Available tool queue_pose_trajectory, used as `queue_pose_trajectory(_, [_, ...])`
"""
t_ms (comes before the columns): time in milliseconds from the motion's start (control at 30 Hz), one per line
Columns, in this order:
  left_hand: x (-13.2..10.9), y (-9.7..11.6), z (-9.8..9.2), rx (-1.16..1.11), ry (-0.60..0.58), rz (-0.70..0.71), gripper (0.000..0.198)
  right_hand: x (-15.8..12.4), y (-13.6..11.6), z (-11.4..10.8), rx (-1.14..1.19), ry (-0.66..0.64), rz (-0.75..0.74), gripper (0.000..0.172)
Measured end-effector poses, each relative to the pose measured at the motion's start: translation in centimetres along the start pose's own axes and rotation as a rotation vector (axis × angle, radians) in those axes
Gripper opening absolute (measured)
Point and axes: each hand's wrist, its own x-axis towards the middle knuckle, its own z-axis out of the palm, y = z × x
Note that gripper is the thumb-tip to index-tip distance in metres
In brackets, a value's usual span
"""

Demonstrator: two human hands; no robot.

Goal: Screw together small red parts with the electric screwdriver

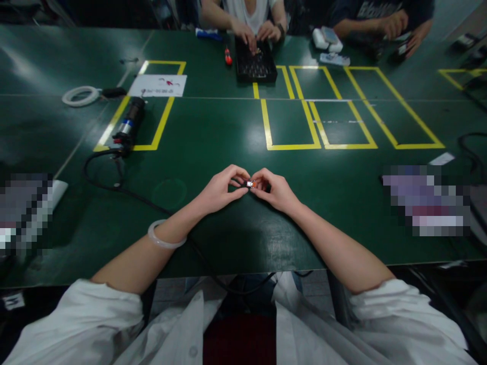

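Clock centred on the small part, 12 pointing away from the wearer. Part is off to neither side of the fingers: it sits in the gap where both sets of fingertips meet, left hand at 9, right hand at 3. Long axis, so far as so small a piece can be read, runs 9 to 3; white-silver end toward the left fingertips, orange end toward the right. Neither hand is nearer; both touch it. Both thumb-and-finger pairs are pinched on the part; grip force cannot be told. Judged key relation: the two pinches face each other along that axis, so relative motion would act along or about it. Near edge of the green table at 6, well apart from the hands. Black cable at 8 to 9, passing beneath the left forearm; electric screwdriver at 10. Widest room: between 11 and 1, up to the black tray at 12.
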Motion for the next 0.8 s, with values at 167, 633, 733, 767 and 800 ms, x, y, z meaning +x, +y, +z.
queue_pose_trajectory(167, [-0.1, 0.6, 0.1, 0.159, 0.037, 0.084, 0.015, 0.1, 0.0, -0.1, -0.022, 0.011, -0.036, 0.012])
queue_pose_trajectory(633, [-0.4, 1.3, -0.2, 0.350, 0.010, 0.151, 0.019, 0.3, 0.2, 0.2, 0.412, -0.011, 0.186, 0.033])
queue_pose_trajectory(733, [-0.3, 1.6, -0.1, 0.360, 0.024, 0.111, 0.019, 0.4, 0.1, 0.3, 0.474, -0.030, 0.209, 0.037])
queue_pose_trajectory(767, [-0.3, 1.6, -0.1, 0.354, 0.031, 0.094, 0.019, 0.4, 0.1, 0.3, 0.486, -0.026, 0.207, 0.037])
queue_pose_trajectory(800, [-0.3, 1.6, -0.1, 0.345, 0.039, 0.081, 0.020, 0.4, 0.1, 0.3, 0.498, -0.020, 0.202, 0.038])
